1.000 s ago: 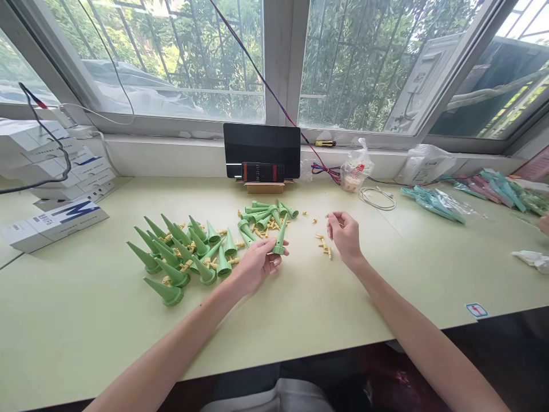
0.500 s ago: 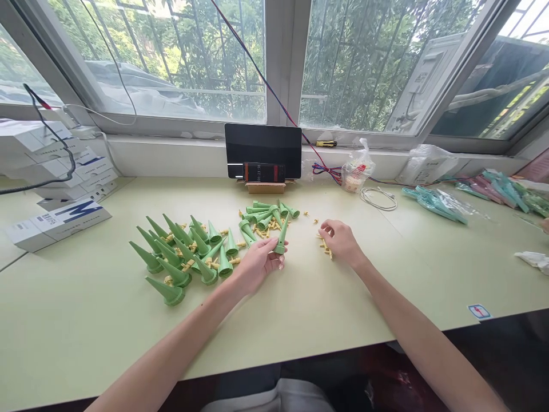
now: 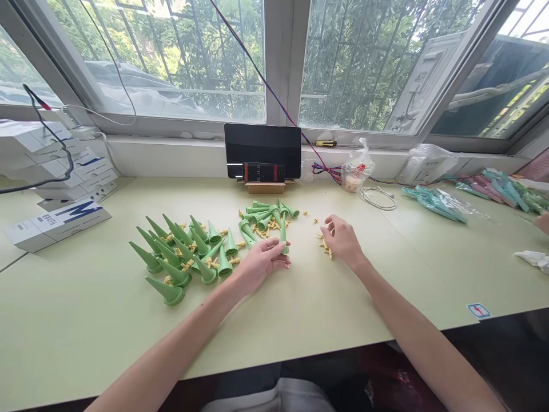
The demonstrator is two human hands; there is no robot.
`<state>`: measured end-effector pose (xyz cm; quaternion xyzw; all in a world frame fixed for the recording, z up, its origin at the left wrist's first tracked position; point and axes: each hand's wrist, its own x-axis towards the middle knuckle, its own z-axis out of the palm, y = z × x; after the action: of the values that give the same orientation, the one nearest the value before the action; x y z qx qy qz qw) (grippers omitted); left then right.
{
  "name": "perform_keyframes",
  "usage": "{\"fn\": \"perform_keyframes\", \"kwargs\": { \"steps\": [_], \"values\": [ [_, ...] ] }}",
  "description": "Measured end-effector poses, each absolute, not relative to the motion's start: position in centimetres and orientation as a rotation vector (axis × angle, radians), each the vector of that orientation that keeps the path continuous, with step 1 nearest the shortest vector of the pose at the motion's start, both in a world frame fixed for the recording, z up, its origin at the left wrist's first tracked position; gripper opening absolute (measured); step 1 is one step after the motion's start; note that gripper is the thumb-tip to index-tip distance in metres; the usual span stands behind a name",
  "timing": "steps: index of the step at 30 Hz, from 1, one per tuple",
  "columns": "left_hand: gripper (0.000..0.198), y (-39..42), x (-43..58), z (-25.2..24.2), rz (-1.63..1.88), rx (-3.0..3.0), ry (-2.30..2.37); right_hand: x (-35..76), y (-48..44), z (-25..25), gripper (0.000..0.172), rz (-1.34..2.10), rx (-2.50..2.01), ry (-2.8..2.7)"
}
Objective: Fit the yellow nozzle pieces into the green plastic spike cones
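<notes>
Pinched in my left hand (image 3: pixel 262 262) is a green plastic cone-shaped spike (image 3: pixel 283 236), its narrow tip pointing up and its wide end near my fingertips. My right hand (image 3: pixel 341 239) is curled above a few small yellow plastic pieces (image 3: pixel 325 246) on the table. Its thumb and index finger are bent close together; whatever lies between them is too small or hidden to make out. Left of my left hand stands a large group of green spikes (image 3: pixel 171 274) with yellow pieces fitted to many of them. Behind that hand lies a pile of loose green spikes (image 3: pixel 257 216) mixed with yellow pieces.
A phone (image 3: pixel 263 172) leans on a dark screen (image 3: pixel 262 143) at the back. White boxes (image 3: pixel 60 220) are stacked at left. A plastic bag (image 3: pixel 357 171), a coiled white cable (image 3: pixel 378 199) and teal packets (image 3: pixel 433 205) lie at back right. Part of another person's hand (image 3: pixel 542 222) shows at the right edge.
The spike in my left hand has turned more upright, and my left fingers have shifted slightly right. My right hand has lifted a little from the small yellow pieces.
</notes>
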<state>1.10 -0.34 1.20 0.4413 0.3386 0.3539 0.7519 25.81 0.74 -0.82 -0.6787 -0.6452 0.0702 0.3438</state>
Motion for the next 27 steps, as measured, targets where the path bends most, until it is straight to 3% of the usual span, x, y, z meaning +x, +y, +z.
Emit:
{"fn": "perform_keyframes", "kwargs": {
  "steps": [5, 13, 27],
  "values": [
    [0.030, -0.5, 1.0, 1.2, 0.776, 1.054, 0.753, 25.8, 0.5, -0.1, 0.010, 0.182, -1.843, -1.661],
    [0.038, -0.5, 1.0, 1.1, 0.841, 1.152, 0.860, 25.7, 0.0, 0.8, 0.017, 0.171, -1.860, -1.732],
    [0.035, -0.2, 0.8, 0.3, 0.859, 1.254, 0.903, 25.4, -0.3, 1.1, 0.016, 0.331, -2.103, -1.843]
  ]
}}
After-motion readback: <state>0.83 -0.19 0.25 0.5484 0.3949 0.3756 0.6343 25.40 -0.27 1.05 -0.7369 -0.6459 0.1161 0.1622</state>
